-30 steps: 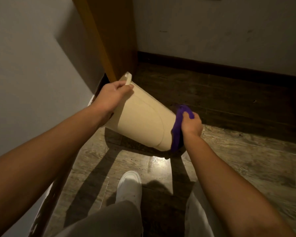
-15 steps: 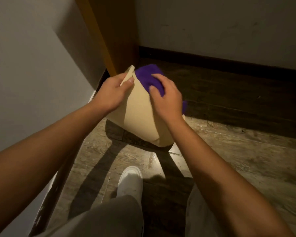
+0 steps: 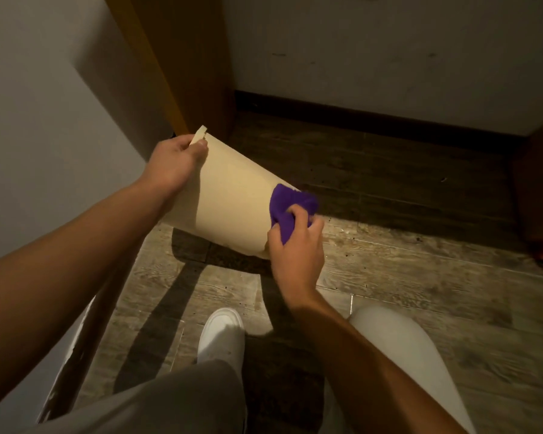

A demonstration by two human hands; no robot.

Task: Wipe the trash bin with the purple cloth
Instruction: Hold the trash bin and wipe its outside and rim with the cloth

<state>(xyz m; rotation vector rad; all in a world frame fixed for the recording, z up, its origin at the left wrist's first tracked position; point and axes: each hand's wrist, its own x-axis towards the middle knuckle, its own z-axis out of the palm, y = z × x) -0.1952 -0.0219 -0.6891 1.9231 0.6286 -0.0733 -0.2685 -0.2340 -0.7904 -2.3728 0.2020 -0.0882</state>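
A cream plastic trash bin (image 3: 229, 202) is held tilted above the floor, its rim up at the left and its base down at the right. My left hand (image 3: 174, 166) grips the rim, fingers curled over the edge. My right hand (image 3: 297, 249) clutches a bunched purple cloth (image 3: 287, 208) and presses it against the bin's outer wall near the base. The bin's inside and its far side are hidden.
A white wall (image 3: 44, 136) runs close on the left, and a wooden door frame (image 3: 182, 64) stands behind the bin. Wood-look floor (image 3: 420, 277) spreads to the right under a dark baseboard (image 3: 358, 115). My white shoe (image 3: 221, 335) and grey trouser legs sit below.
My right hand has swept the purple cloth from the bin's rim down the wall to the base end. My left hand has kept its hold on the rim.
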